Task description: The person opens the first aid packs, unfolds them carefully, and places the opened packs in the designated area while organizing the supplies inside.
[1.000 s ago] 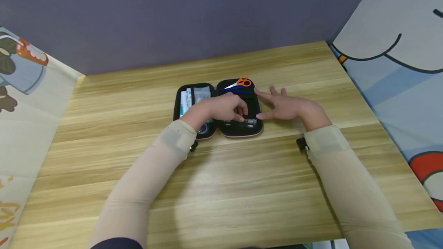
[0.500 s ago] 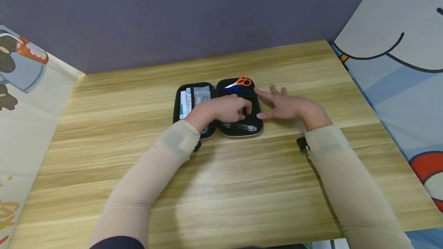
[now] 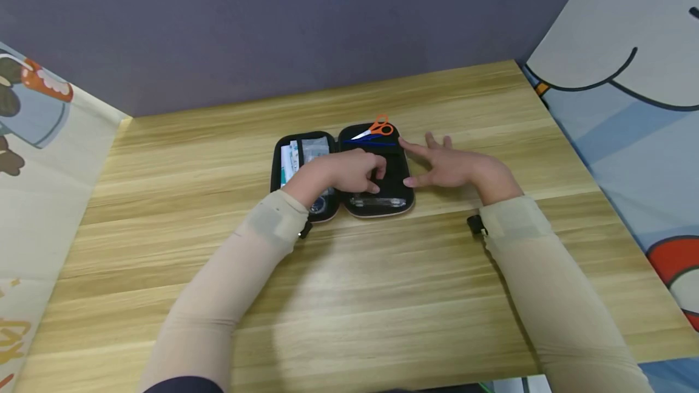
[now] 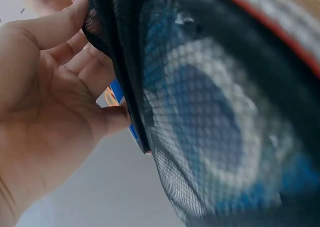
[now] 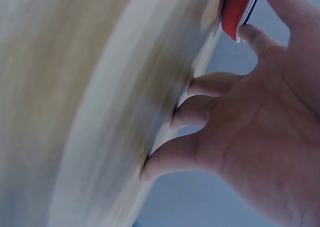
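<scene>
An open black zip case [image 3: 401, 161] lies on the table. My left hand [image 3: 349, 170] is over its right half, fingers bent and the thumb close to a mesh edge [image 4: 95, 22]. Whether it pinches the mesh is hidden. A clear slim item [image 3: 382, 202] lies along the case's near side below that hand. Orange-handled scissors [image 3: 382, 128] and a dark blue strip [image 3: 374, 142] are at the far side of the right half. My right hand [image 3: 445, 167] has its fingers spread, with thumb and index at the case's right rim and other fingertips on the table.
The case's left half holds white packets [image 3: 289, 159], a clear bag [image 3: 315, 148] and a round item [image 4: 215, 117] behind mesh. The wooden table [image 3: 382, 296] meets a grey wall [image 3: 327, 29] at the back. A pale object [image 3: 516, 386] shows at the bottom edge.
My left hand has moved slightly up and back to the left. The clear slim item, earlier by the thumb, now lies flatter along the case's near side. My right hand stays put.
</scene>
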The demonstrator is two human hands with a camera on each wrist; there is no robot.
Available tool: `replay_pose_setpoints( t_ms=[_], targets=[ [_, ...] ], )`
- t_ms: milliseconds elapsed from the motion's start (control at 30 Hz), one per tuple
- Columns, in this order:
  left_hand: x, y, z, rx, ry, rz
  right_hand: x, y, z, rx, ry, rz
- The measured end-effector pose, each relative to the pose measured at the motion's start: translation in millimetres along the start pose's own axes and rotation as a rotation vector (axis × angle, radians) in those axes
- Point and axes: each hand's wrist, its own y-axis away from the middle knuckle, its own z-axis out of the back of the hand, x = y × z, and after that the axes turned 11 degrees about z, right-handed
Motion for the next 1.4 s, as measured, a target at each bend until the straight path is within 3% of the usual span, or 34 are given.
replay_pose_setpoints(
  t_ms=[267, 400, 467, 533, 633, 800, 967, 1067, 1200, 1400],
  targets=[
    [10.2, -1.2, -0.9, 0.043, 0.183, -0.064, 0, -1.2, -1, 0.001, -0.002, 0.011],
    [16.9, 1.6, 6.3, -0.141, 0.163, -0.063, 0, -1.1, -1, 0.005, -0.006, 0.009],
    [18.4, 3.1, 10.5, -0.237, 0.098, -0.032, 0, -0.8, -1, 0.0, -0.009, 0.008],
    [18.0, 3.7, 13.6, -0.274, 0.018, 0.002, -1, 0.1, -1, -0.003, -0.004, 0.006],
    [15.8, 3.3, 14.0, -0.247, -0.093, 0.042, -1, 1.6, -1, -0.004, -0.005, 0.008],
    [11.1, 4.0, 11.3, -0.203, -0.155, 0.086, 0, 1.6, -1, -0.007, -0.015, 0.012],
    [9.9, 2.7, 11.4, -0.264, -0.234, 0.11, -1, 1.6, -1, -0.01, -0.003, 0.009],
    [11.8, 0.1, 12.0, -0.29, -0.234, 0.121, -2, 1.1, -2, -0.013, 0.001, 0.009],
    [13.7, -2.1, 13.0, -0.279, -0.203, 0.124, -2, 0.8, -3, -0.014, 0.0, 0.015],
    [11.5, 1.0, 16.3, -0.26, -0.227, 0.122, -2, 1.0, -2, -0.015, 0.003, 0.014]
  ],
)
